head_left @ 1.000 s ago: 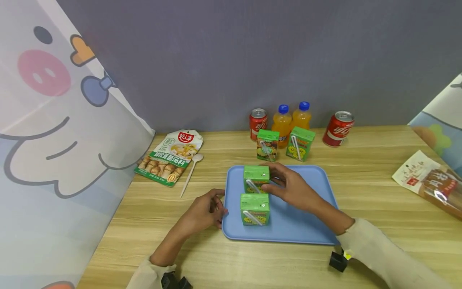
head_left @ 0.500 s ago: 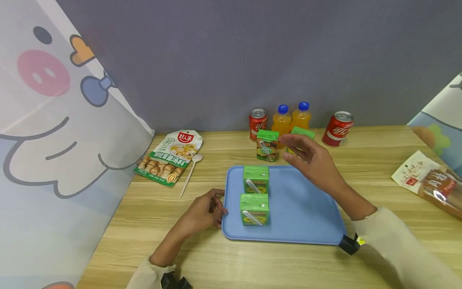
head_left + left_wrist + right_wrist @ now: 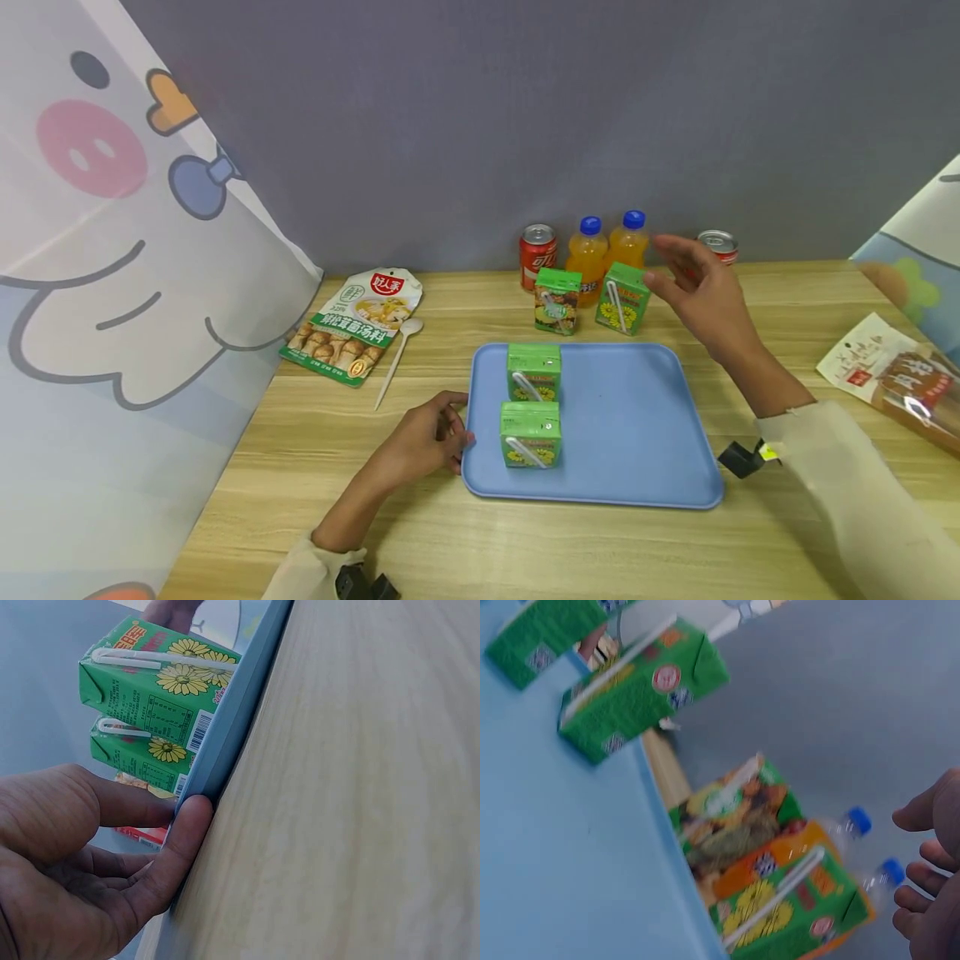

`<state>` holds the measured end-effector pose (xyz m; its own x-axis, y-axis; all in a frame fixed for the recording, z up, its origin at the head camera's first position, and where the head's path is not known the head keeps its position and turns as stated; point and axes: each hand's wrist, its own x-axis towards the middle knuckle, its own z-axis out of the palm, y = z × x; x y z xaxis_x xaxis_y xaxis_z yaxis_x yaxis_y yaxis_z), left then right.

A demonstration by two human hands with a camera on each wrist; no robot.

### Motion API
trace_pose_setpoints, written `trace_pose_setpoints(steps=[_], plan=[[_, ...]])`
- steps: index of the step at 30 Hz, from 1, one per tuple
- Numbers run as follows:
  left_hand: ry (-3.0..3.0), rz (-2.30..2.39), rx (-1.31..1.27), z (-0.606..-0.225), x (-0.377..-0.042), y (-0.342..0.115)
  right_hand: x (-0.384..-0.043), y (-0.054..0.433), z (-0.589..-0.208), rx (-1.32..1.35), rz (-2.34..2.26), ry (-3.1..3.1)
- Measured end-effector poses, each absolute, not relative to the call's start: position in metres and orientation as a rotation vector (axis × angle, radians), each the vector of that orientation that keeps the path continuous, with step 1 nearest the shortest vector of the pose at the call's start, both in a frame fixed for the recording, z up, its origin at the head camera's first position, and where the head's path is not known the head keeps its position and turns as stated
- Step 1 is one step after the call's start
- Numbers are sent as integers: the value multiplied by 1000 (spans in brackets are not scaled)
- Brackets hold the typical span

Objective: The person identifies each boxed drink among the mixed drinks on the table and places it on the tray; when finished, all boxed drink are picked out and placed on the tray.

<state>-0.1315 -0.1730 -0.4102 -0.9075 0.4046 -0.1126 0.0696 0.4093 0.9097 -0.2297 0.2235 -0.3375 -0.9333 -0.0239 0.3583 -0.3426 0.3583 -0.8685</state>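
Observation:
My left hand (image 3: 420, 442) pinches the left rim of a blue tray (image 3: 630, 425); the left wrist view shows thumb and finger at that rim. Two green drink cartons with straws stand on the tray's left side, a front carton (image 3: 530, 437) and a rear carton (image 3: 534, 367). My right hand (image 3: 712, 308) is raised beyond the tray's back right corner with fingers parted, holding nothing. Its thumb is close to another green drink carton (image 3: 624, 300) behind the tray. This hand partly hides a red soda can (image 3: 718, 243).
Behind the tray stand a mixed-picture carton (image 3: 557, 304), two orange drink bottles (image 3: 587, 250) with blue caps, and another red can (image 3: 537, 254). A soup seasoning pouch (image 3: 356, 325) and white spoon (image 3: 397, 358) lie left. A brown food packet (image 3: 900, 379) lies right.
My right hand has let go of the rear carton on the tray and moved right and back, past the green carton, to in front of the right can. My left hand stays put.

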Motion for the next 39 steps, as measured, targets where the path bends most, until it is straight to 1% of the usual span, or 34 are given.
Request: trace_pose_setpoints(steps=[5,16,28,39], plan=[[2361,1486,410,-410,-132,-173,-239,232,-353,248,1606,-2412],[2354,1489,414,-412,-134,-174,-256,235,-383,210,1625,-2604],[2337,1522,414,-410,-132,-173,-258,229,-392,187,1637,-2579],[2336,1508,403,-412,-132,-173,-256,230,-387,168,1620,-2570]])
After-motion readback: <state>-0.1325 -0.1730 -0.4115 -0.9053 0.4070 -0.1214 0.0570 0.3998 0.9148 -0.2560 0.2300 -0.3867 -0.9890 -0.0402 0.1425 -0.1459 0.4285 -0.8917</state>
